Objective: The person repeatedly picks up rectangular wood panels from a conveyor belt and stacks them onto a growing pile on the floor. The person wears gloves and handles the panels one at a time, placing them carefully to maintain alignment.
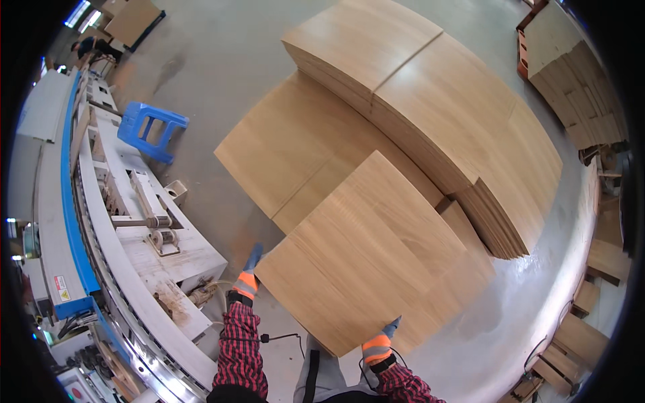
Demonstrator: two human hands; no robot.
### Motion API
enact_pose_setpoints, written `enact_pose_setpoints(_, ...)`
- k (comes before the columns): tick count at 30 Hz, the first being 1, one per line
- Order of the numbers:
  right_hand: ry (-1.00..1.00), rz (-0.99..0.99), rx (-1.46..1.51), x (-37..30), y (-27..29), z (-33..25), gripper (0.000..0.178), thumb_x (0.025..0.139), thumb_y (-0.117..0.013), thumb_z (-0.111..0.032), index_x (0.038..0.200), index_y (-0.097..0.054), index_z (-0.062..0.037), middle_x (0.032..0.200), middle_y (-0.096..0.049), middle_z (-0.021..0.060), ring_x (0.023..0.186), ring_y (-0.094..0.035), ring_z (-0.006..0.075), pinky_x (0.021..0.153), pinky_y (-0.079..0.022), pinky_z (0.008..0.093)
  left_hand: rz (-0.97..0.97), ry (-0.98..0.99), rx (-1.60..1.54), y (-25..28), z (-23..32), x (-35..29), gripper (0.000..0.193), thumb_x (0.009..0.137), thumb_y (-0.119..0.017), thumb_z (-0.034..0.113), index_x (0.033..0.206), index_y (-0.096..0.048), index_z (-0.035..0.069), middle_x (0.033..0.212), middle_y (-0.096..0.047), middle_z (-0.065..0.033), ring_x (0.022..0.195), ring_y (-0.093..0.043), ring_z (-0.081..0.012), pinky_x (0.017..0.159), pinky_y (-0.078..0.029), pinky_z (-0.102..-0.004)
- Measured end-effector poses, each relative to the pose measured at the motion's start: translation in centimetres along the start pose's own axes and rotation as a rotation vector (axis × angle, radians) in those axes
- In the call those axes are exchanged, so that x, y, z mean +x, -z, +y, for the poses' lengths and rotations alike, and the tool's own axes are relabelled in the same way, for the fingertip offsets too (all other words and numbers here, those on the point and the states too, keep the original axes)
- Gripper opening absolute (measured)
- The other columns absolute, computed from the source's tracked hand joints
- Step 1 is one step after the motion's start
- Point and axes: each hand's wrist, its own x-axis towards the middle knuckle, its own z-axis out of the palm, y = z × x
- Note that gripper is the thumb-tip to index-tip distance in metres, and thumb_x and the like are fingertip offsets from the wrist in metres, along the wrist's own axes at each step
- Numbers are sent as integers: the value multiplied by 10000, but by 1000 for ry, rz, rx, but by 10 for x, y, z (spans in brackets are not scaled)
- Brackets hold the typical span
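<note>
A large light-brown wood panel (pixel 356 248) lies in front of me, tilted across the view. My left hand (pixel 249 274), in an orange and grey-blue glove, is at its left corner. The fingers are stretched out beside the edge; whether they touch it is hard to see. My right hand (pixel 379 343), gloved alike, grips the panel near its close edge, with a fingertip over the top face and the rest partly hidden. More wood sheet of the same colour shows beyond the panel's right side.
Behind the panel stands a tall stack of wood panels (pixel 463 114), with a lower stack (pixel 295 144) at its left. On the left runs a long white machine (pixel 181 258) with a blue rail. A blue plastic stool (pixel 153 130) stands beside it. Another person (pixel 96 47) bends over, far left.
</note>
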Motion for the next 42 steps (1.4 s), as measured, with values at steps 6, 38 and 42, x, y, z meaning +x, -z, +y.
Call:
enact_pose_setpoints(6, 13, -179, 16, 66, -70, 53, 695, 792, -383, -645, 1272, -416, -143, 1293, -432, 23, 1138, -401, 254, 982, -292, 366, -178, -51, -261, 43, 62, 53, 698, 766, -497, 601, 1128, -528, 4, 1061, -596, -106, 977, -554, -214, 884, -389, -307)
enact_pose_setpoints(38, 309, -155, -1981, 149, -200, -118, 511, 841, -536, -412, 1070, -567, 44, 969, -608, 34, 820, -525, 83, 733, -448, 269, 649, -367, -108, -37, -38, -225, 458, 815, -540, 396, 974, -587, -30, 778, -623, -84, 764, -597, -170, 665, -485, -290)
enact_pose_setpoints(42, 168, -458, -1703, 101, -192, -84, 393, 793, -622, -379, 780, -645, 13, 704, -597, 30, 619, -513, 89, 576, -455, 260, 927, -687, -190, -10, -64, -316, 232, 858, -529, 152, 954, -611, -43, 893, -635, -99, 819, -606, -187, 776, -466, -274)
